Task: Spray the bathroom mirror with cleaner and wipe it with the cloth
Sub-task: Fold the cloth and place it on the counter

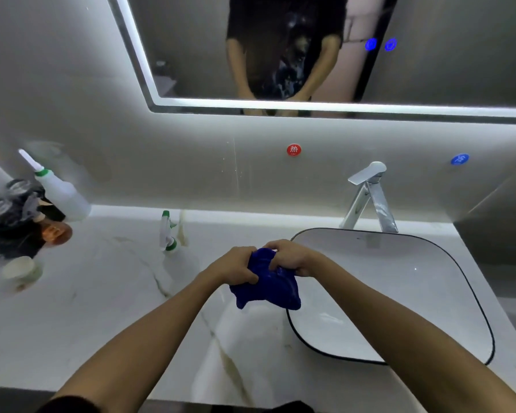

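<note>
A dark blue cloth is bunched up between both my hands, held above the counter at the left rim of the basin. My left hand grips its left side and my right hand grips its top right. A small clear spray bottle with a green collar stands on the counter behind and left of my hands. The lit-edged mirror hangs on the wall above, showing a person's reflection in a dark shirt.
A white basin with a black rim sits on the right, a chrome tap behind it. A white bottle with a long nozzle, an orange bottle, dark clutter and a small pale jar crowd the counter's left end.
</note>
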